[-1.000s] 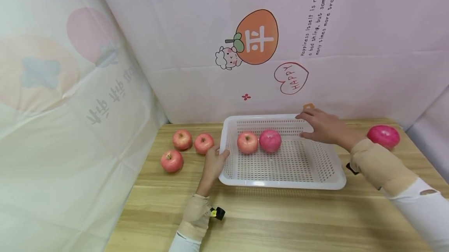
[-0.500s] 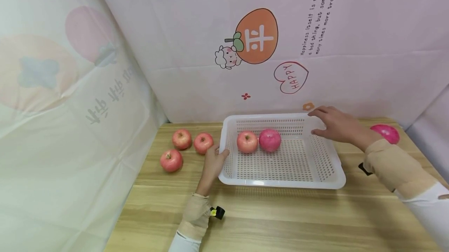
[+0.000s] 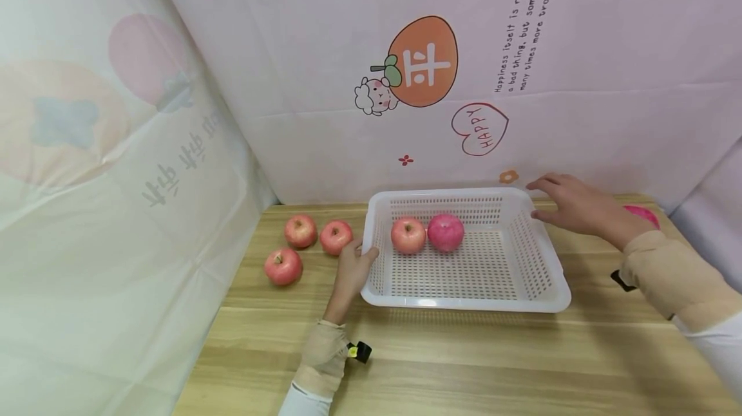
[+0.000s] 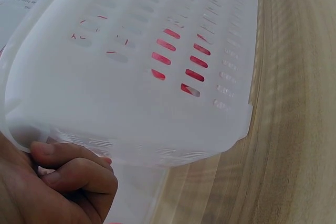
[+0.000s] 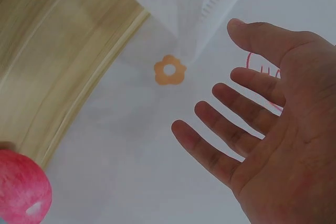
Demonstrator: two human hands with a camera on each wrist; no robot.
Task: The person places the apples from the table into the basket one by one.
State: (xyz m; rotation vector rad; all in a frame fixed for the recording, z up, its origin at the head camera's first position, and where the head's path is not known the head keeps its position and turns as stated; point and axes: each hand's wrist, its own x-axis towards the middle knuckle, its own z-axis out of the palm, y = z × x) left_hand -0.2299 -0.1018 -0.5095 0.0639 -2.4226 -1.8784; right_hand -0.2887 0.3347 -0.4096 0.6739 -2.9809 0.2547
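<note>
A white perforated plastic basket (image 3: 464,303) holds a light red apple (image 3: 408,236) and a deeper pink apple (image 3: 446,232), side by side at its left. My left hand (image 3: 355,268) grips the basket's left rim, the thumb over the edge; in the left wrist view its fingers (image 4: 79,174) curl under the rim. My right hand (image 3: 574,207) is just beyond the basket's back right corner, fingers spread. Nothing lies within it in the right wrist view. Another pink apple (image 3: 643,215) sits on the far right, partly hidden behind the right wrist.
Left of the basket, several light red apples stand on the wooden table (image 3: 464,364), among them one apple (image 3: 336,237) close to my left hand. A printed white cloth (image 3: 324,145) hangs along the table's back edge, and a pale cloth (image 3: 116,242) hangs at the left.
My right hand has moved right, from over the basket's back right part to outside its corner, and now covers more of the far right apple. The left hand and basket have stayed put.
</note>
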